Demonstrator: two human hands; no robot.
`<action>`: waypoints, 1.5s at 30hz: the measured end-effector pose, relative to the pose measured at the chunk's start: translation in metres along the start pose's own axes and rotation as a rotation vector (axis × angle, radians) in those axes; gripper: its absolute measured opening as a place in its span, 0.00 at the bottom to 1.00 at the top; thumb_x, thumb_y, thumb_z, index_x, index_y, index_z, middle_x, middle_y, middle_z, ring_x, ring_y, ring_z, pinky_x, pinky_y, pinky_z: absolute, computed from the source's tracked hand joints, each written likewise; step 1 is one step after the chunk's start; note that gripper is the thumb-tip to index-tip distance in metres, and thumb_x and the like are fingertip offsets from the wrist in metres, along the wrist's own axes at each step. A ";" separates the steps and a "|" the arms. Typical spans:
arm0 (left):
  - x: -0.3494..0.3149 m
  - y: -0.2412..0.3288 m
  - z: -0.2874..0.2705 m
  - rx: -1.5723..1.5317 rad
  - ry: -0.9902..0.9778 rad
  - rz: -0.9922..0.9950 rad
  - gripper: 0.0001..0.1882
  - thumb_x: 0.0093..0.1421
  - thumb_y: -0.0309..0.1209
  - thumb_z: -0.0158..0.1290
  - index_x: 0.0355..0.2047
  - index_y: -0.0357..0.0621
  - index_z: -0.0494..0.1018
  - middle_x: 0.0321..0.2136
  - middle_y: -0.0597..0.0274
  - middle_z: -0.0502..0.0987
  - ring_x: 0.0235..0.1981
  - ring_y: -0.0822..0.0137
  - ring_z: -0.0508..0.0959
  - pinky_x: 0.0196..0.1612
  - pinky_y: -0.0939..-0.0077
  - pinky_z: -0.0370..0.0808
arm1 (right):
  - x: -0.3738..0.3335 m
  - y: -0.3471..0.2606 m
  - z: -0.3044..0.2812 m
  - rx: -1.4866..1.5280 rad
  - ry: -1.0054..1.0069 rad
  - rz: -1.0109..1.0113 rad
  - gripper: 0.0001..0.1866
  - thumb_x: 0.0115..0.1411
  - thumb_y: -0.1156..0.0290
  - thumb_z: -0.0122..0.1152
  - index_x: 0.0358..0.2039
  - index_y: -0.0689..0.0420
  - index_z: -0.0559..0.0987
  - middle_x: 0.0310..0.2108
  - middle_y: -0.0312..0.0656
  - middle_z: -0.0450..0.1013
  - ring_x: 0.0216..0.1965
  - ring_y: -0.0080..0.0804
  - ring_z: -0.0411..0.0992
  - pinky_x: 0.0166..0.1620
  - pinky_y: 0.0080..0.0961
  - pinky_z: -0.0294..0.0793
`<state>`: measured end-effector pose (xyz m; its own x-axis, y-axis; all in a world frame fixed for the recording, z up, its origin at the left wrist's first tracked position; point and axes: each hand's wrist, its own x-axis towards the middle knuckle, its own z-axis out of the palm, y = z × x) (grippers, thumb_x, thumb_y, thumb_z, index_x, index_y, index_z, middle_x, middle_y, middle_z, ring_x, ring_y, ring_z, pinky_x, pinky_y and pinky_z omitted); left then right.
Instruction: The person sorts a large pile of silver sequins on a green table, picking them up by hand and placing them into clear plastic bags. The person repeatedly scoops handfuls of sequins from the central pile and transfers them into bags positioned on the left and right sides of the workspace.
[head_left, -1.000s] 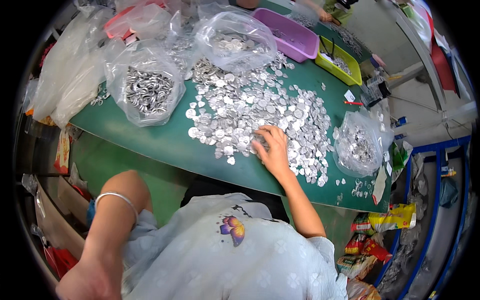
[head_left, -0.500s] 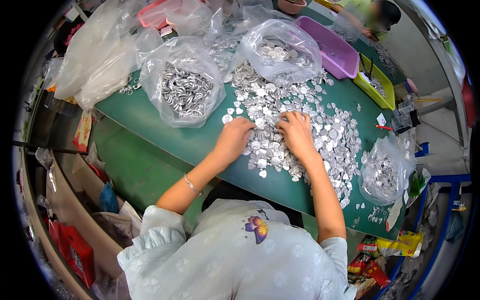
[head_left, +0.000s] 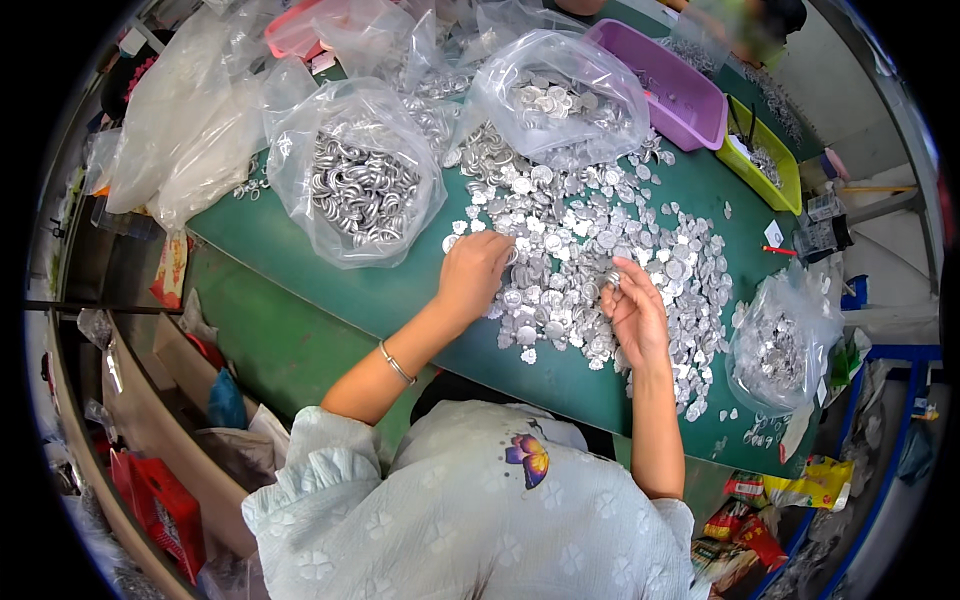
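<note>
A loose heap of silver-coloured metal pcs (head_left: 570,245), round discs and scalloped shapes mixed, is spread on the green tabletop (head_left: 400,288), in front of and btwn both hands. By the look of it, single pcs are being picked out by hand.

The left hand (head_left: 474,272) is held back-up at the heap's left edge, w/ fingertips drawn in toward each other; whether a pc is gripped can't be told, b/c the tips are mostly hidden. The right hand (head_left: 642,318) is turned partly palm-up above the heap, w/ thumb and fingers bent in on a small ring-like pc (head_left: 613,281), which looks pinched at the tips.

A light fingertip pinch is prob. best, b/c thin pcs may be bent or dropped back among look-alikes. Pcs should be drawn from the thin edge rather than dug from the thick middle, so overlapped ones aren't dragged along. The silver-coloured bangle (head_left: 397,363) on the left wrist is best held clear of the heap. The clear bag of curved pcs (head_left: 287,150) stands open just beyond the left hand; if its wall is knocked, its contents may be spilled & mixed in.
</note>
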<state>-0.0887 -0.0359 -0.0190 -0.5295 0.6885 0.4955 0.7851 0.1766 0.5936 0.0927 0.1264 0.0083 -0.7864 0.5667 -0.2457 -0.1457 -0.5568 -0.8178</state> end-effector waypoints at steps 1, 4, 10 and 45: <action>0.001 0.002 -0.001 -0.056 -0.010 -0.059 0.07 0.53 0.22 0.51 0.34 0.38 0.74 0.28 0.58 0.73 0.27 0.58 0.74 0.31 0.68 0.69 | -0.001 0.001 0.001 -0.054 0.002 0.013 0.11 0.59 0.77 0.49 0.42 0.62 0.73 0.27 0.35 0.68 0.24 0.22 0.66 0.29 0.18 0.66; 0.007 0.010 -0.007 -0.287 -0.060 -0.237 0.10 0.56 0.19 0.47 0.37 0.36 0.74 0.30 0.57 0.74 0.26 0.62 0.77 0.27 0.71 0.71 | -0.005 -0.002 0.014 -0.606 0.000 -0.079 0.07 0.57 0.76 0.54 0.37 0.60 0.77 0.25 0.33 0.67 0.24 0.19 0.63 0.27 0.19 0.62; 0.011 0.014 -0.011 -1.110 -0.121 -0.780 0.13 0.55 0.15 0.43 0.39 0.34 0.72 0.34 0.59 0.75 0.26 0.74 0.73 0.29 0.81 0.71 | -0.001 0.012 0.035 -1.472 -0.122 -0.429 0.08 0.49 0.78 0.59 0.32 0.58 0.78 0.25 0.47 0.66 0.30 0.46 0.68 0.34 0.38 0.68; 0.012 0.048 0.016 0.113 -0.411 -0.110 0.10 0.51 0.33 0.57 0.31 0.40 0.75 0.35 0.56 0.71 0.24 0.52 0.76 0.28 0.62 0.73 | -0.035 0.026 0.024 -1.479 0.151 -0.415 0.07 0.52 0.72 0.59 0.25 0.60 0.72 0.26 0.49 0.68 0.24 0.49 0.71 0.26 0.40 0.69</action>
<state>-0.0517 -0.0082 0.0053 -0.4578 0.8801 0.1262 0.7739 0.3246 0.5438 0.1019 0.0775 0.0077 -0.7633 0.6289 0.1477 0.4451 0.6776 -0.5854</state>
